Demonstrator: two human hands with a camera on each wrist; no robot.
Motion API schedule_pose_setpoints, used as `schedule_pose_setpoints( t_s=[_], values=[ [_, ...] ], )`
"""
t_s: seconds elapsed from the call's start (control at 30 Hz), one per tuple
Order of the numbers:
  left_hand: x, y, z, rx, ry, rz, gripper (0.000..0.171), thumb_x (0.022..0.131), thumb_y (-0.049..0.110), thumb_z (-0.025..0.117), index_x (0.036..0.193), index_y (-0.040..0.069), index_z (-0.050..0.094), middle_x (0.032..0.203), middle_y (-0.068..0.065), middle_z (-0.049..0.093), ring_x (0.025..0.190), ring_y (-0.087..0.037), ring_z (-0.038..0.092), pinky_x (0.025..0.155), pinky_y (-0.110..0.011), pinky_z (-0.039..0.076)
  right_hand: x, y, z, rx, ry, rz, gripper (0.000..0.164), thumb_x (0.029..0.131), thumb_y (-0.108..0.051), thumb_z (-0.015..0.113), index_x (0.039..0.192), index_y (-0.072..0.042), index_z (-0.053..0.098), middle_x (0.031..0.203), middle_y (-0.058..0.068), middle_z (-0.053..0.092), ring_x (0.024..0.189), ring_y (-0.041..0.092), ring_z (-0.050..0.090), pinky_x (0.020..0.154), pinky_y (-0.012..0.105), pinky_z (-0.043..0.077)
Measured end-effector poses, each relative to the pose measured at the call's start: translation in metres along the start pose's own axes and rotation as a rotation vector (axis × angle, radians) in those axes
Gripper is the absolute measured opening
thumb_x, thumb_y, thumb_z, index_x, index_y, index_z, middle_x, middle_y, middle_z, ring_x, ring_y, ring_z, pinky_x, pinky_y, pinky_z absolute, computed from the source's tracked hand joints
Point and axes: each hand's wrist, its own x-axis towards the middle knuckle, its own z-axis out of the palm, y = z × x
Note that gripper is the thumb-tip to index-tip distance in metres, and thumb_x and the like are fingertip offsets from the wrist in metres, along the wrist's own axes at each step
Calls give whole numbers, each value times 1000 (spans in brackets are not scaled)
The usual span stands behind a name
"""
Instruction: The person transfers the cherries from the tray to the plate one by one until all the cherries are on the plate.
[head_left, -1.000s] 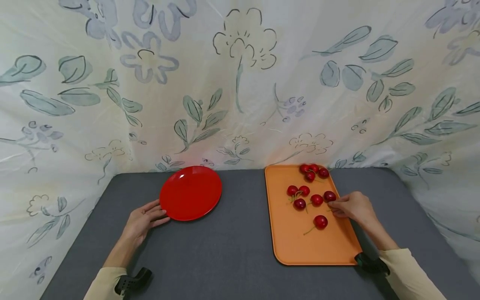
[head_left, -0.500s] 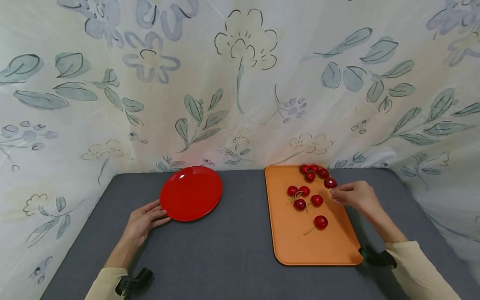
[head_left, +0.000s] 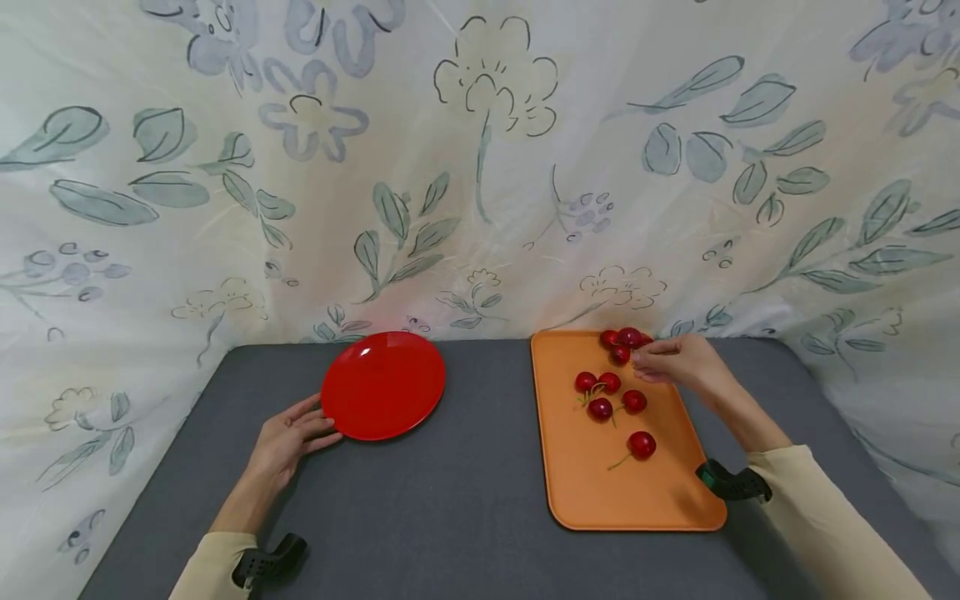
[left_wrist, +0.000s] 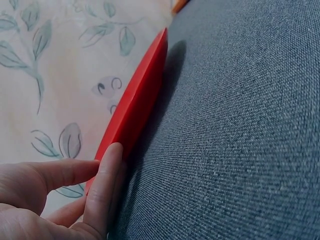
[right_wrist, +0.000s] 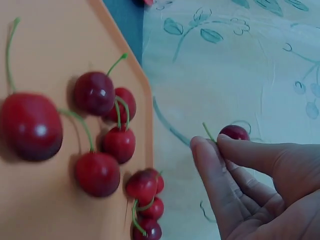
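At the left, a glossy red plate lies on the dark grey cloth. My left hand holds its near left rim; the left wrist view shows the thumb against the upper face and fingers along the edge and underside. My right hand is over the back right of the orange tray, pinching a dark red cherry by its green stem between thumb and fingertips. In the head view this cherry overlaps the back cluster of cherries, partly hiding it.
Several more cherries with stems lie mid-tray, and a single cherry sits nearer the front. Behind the table hangs a pale curtain with flowers and leaves. The grey table cloth stretches between plate and tray.
My right hand has picked the cherry up from the tray's right side and carried it back and left, above the rear cluster. The left hand and plate stay put.
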Motion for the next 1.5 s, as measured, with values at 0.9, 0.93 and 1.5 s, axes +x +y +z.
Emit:
schedule_pose_setpoints(
  t_s=[0.9,0.93,1.5],
  values=[
    [2,2,5,53,84,25,59,99,0,53,153,0,27,127,-11,59,89,-10,70,83,-35,58,57,-42,102,241,-194,-133,36,95,-7,64,119,20,59,99,22,71,81,20,73,84,39,57],
    [2,2,5,56,86,25,60,99,0,53,153,0,27,128,-12,58,89,-10,69,83,-35,58,59,-43,106,239,-204,-136,36,95,-7,63,119,20,58,100,23,71,80,18,73,85,40,57],
    [3,-2,6,66,88,30,59,100,1,52,153,1,27,128,-12,58,89,-10,69,83,-34,58,86,-61,199,285,-143,-134,20,90,2,68,102,17,69,83,20,72,62,13,69,65,27,61]
  ],
)
